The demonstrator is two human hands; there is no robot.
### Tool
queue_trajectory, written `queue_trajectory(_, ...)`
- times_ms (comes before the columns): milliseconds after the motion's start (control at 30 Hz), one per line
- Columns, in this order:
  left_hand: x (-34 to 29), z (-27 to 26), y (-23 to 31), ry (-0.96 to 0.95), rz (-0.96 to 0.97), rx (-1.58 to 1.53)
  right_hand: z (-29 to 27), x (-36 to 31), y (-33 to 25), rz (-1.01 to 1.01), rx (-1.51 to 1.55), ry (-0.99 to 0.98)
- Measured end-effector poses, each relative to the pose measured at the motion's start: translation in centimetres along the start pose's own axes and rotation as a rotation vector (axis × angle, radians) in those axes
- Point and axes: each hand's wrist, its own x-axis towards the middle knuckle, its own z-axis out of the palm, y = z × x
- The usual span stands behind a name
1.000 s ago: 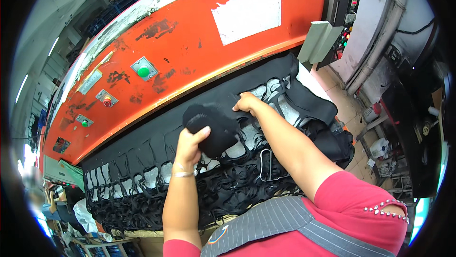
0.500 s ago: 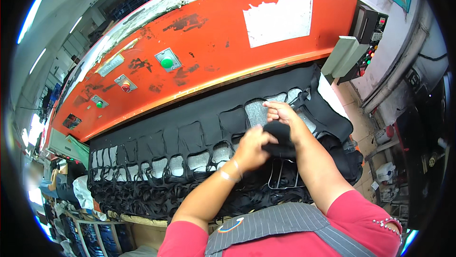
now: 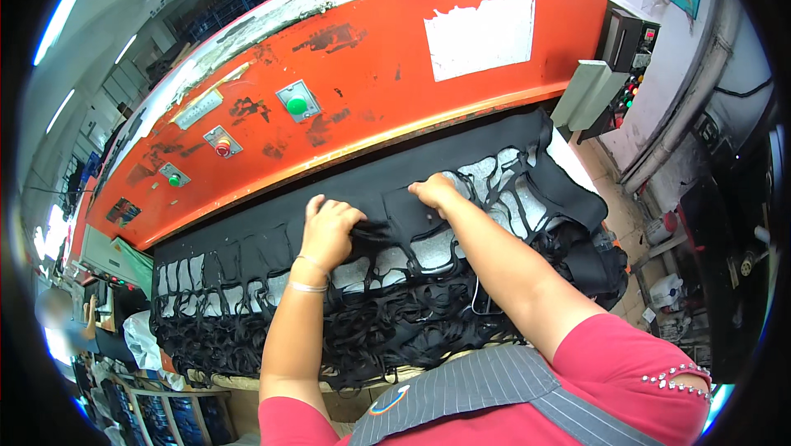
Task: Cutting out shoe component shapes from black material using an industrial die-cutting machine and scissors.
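Observation:
A sheet of black fabric (image 3: 346, 174) lies along the bed, cut into rows of rounded panels with grey gaps among thin black strips. My left hand (image 3: 328, 236) is over the middle of the sheet, its fingers curled; a small bundle of black fabric pieces (image 3: 371, 231) sticks out from under its thumb side. To its right, my right hand (image 3: 435, 193) has its fingertips pinched at the top edge of a cut black fabric panel (image 3: 408, 214) that still lies among the strips. A tangle of black offcut strips (image 3: 247, 339) hangs along the near edge.
Behind the sheet stands an orange machine front (image 3: 371, 75) with a green button (image 3: 297, 106) and a red button (image 3: 222, 147). A grey-green metal block (image 3: 587, 96) is at its right end. A white plastic bag (image 3: 142, 339) is at the left, and a person (image 3: 78, 322) sits farther off.
Both hands have moved left and come apart. The black pieces that were between them are now at my left hand, and my right hand has reached another panel.

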Motion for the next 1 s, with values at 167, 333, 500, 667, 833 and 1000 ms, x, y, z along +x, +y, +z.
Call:
queue_trajectory(167, 4.5, 3.1, 0.6, -0.275, 0.139, 0.144, 0.2, 0.7, 0.0, 0.054, 0.208, -0.132)
queue_trajectory(333, 7.7, 4.6, 3.0, -0.269, 0.338, 0.12, 1.0, 0.6, 1.1, 0.081, 0.856, -0.345)
queue_trajectory(500, 10.1, 4.5, 3.2, -0.365, 0.542, 0.203, -1.0, 2.1, 3.0, -0.019, 0.989, -0.511)
queue_trajectory(667, 7.5, 5.8, 1.2, -0.215, 0.586, 0.235, -0.1, -0.6, 1.2, -0.078, 0.024, 0.064)
queue_trajectory(833, 4.9, 6.5, -0.3, -0.058, 0.529, 0.109, 0.1, -1.8, -2.5, 0.067, -0.179, -0.084)
queue_trajectory(1000, 3.3, 7.7, -2.6, -0.023, 0.46, 0.138, 7.1, -1.3, -3.2, 0.017, -0.46, 0.23)
